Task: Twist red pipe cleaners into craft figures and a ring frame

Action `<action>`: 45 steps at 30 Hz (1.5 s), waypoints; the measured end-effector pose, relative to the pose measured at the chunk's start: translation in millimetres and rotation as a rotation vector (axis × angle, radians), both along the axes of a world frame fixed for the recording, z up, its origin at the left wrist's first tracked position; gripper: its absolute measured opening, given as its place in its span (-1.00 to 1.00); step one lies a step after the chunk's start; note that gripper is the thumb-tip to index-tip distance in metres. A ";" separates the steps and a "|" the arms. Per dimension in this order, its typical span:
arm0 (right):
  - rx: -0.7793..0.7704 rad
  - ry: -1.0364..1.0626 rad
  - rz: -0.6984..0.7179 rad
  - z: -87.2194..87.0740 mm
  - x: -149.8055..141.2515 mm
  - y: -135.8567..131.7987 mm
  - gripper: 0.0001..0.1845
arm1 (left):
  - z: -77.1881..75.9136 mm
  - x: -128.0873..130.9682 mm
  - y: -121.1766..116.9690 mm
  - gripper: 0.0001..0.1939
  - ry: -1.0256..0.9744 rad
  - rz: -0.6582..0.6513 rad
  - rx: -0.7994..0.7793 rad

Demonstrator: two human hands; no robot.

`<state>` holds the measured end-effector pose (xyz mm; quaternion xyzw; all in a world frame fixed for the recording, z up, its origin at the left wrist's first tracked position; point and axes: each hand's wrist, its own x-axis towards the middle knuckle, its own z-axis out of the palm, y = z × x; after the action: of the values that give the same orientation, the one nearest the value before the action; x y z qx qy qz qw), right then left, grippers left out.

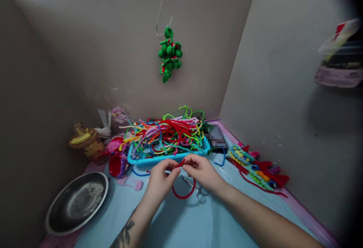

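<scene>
A piece of red yarn [183, 197] hangs in a loop below my two hands, which meet over the middle of the table. My left hand [163, 176] pinches one part of it between thumb and fingers. Close beside it, my right hand [202, 169] pinches the yarn near its short end. Under the loop, a pair of small metal scissors [200, 195] lies on the light blue table cover [181, 225], partly hidden by the yarn and my right hand. Just behind my hands stands a blue tray [150, 161] heaped with many-coloured yarn pieces [170, 132].
At the left are a round metal bowl [51, 217] with small pale bits and a brown pot [95, 149]. Knitted colourful pieces [252, 166] and a dark flat object [217, 136] lie at the right. Green knitted items [170, 53] hang on the back panel.
</scene>
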<state>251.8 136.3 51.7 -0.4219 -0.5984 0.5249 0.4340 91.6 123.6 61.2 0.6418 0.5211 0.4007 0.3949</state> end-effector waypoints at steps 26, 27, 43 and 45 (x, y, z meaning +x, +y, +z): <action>0.026 -0.048 -0.013 3.6 6.0 6.0 -0.89 | -5.9 -4.4 4.5 -0.74 -0.342 -0.091 -0.295; 0.025 -0.051 -0.021 2.3 5.3 5.9 -0.89 | -6.4 -4.1 4.9 -0.74 -0.312 -0.080 -0.260; -0.159 0.094 0.039 0.0 8.5 9.6 -0.80 | -1.5 0.1 -1.9 -0.90 0.087 -0.034 0.090; -0.189 0.138 0.046 -1.8 8.6 10.6 -0.77 | -2.5 -1.2 -1.4 -0.88 0.111 -0.057 0.120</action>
<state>260.4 146.9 49.9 -0.4098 -0.5245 0.6165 0.4206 90.4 122.2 58.7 0.7002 0.4985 0.3837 0.3376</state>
